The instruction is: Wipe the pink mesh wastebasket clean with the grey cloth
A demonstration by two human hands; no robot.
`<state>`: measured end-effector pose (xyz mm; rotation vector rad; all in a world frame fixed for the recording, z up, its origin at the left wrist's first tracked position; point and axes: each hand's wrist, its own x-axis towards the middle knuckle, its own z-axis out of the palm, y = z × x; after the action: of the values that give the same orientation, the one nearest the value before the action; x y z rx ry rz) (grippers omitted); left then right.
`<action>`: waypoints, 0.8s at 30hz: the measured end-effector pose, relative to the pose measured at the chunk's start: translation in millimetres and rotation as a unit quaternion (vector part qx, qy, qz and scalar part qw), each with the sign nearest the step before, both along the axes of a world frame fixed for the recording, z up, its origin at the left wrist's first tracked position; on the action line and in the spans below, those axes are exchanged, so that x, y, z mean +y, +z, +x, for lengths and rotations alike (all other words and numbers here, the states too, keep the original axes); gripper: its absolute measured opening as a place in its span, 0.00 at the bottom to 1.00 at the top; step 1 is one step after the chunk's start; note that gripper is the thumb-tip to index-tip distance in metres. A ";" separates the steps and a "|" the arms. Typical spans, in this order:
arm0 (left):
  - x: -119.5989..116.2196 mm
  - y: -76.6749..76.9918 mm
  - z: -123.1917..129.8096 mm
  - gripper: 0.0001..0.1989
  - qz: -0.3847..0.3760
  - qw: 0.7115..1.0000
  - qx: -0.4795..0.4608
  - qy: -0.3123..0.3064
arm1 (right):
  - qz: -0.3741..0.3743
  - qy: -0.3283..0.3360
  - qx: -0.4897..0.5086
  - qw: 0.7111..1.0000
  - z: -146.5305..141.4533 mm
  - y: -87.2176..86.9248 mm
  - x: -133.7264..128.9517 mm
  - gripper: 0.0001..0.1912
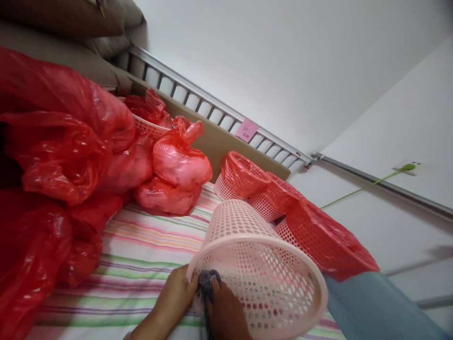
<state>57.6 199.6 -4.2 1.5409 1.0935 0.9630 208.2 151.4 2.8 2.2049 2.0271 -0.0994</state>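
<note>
A pale pink perforated plastic basket lies tipped on its side on the striped sheet, its open mouth facing me. My left hand grips the basket's rim at the lower left, thumb over the edge. My right hand reaches inside the mouth, its fingers closed on a dark grey cloth pressed against the inner wall by the rim. Part of the cloth hangs down between the two hands. The fingertips of my left hand are hidden behind the basket.
Several baskets lined with red bags stand in a row on the right. Stuffed red plastic bags pile up on the left. Behind runs a metal rail with a pink note. A green-tipped cord hangs by the wall.
</note>
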 end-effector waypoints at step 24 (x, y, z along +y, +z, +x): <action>-2.4 -26.2 16.9 0.23 -0.081 0.991 -0.104 0.026 | 0.077 -0.018 0.022 0.997 22.4 -6.2 89.9 0.19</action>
<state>74.5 197.2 -30.4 1.2558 1.0408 1.0207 230.7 241.3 -3.3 2.3500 2.0838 0.0035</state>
